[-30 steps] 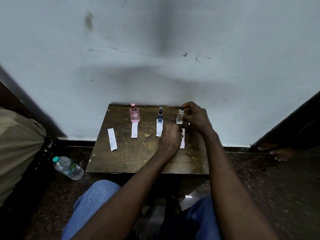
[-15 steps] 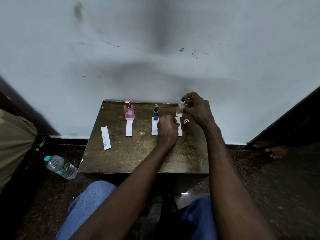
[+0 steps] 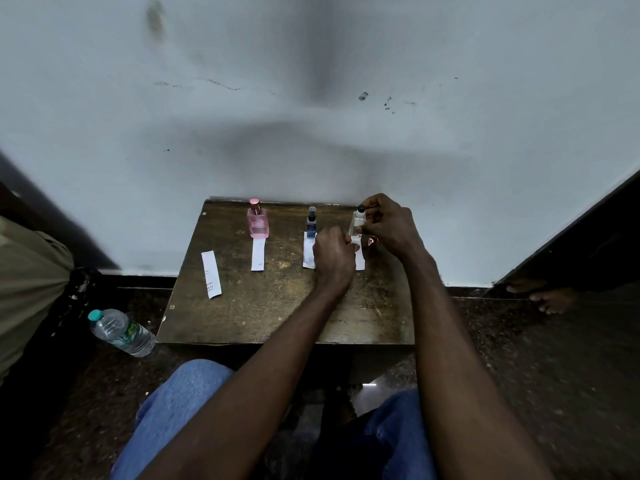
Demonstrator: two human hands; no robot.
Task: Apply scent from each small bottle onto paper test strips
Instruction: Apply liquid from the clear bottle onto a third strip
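Note:
Three small bottles stand in a row at the back of a worn wooden table (image 3: pixel 277 306): a pink bottle (image 3: pixel 258 220), a blue spray bottle (image 3: pixel 311 221) and a clear bottle (image 3: pixel 358 221). My right hand (image 3: pixel 388 226) grips the clear bottle, with a finger on its black top. My left hand (image 3: pixel 334 258) sits just below it, fingers curled down onto the white paper strip (image 3: pixel 360 261) there; its fingertips are hidden. White strips also lie below the pink bottle (image 3: pixel 258 254) and the blue bottle (image 3: pixel 307 254), and a loose strip (image 3: pixel 211 278) lies at the left.
A small cap-like piece (image 3: pixel 372 240) lies beside the clear bottle. The wall rises right behind the table. On the floor at the left lies a plastic water bottle (image 3: pixel 121 332). Another person's foot (image 3: pixel 550 299) shows at the right, and my jeans-clad knees are below the table.
My right hand has kept hold of the clear bottle and lifted it slightly. My left hand has shifted a little toward the bottle's base. The small piece beside the bottle has come into sight.

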